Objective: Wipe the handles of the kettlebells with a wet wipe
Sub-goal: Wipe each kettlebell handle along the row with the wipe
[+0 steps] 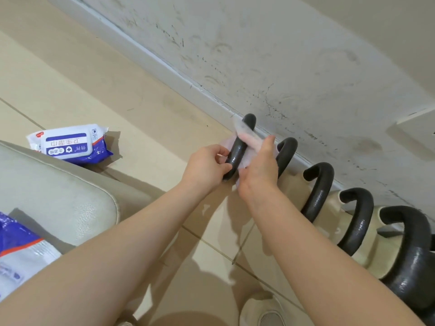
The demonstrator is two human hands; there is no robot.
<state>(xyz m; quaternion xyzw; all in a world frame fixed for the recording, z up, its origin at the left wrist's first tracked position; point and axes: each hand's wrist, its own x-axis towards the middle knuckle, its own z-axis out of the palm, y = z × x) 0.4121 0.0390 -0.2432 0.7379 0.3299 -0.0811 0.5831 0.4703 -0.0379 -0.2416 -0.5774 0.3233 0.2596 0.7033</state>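
Kettlebells stand in a row along the foot of the scuffed wall (294, 55), running from the centre of the frame down to the lower right, and the far-end handle (237, 149) at centre is the one in hand. Its black bar arches up and away toward the upper right, so its long axis runs from lower left to upper right between the two hands. The wet wipe (242, 129) is draped over that bar. The left hand (206, 167) is curled round the near, lower leg of the handle, steadying it. The right hand (261, 168) lies flat and mostly open against the wipe on the bar's right side, pressing it on. The next handle (286, 149) lies just to the right, behind the right hand, so that hand is nearer the row. A wipes pack (70, 143) lies on the floor (106, 90) at the left.
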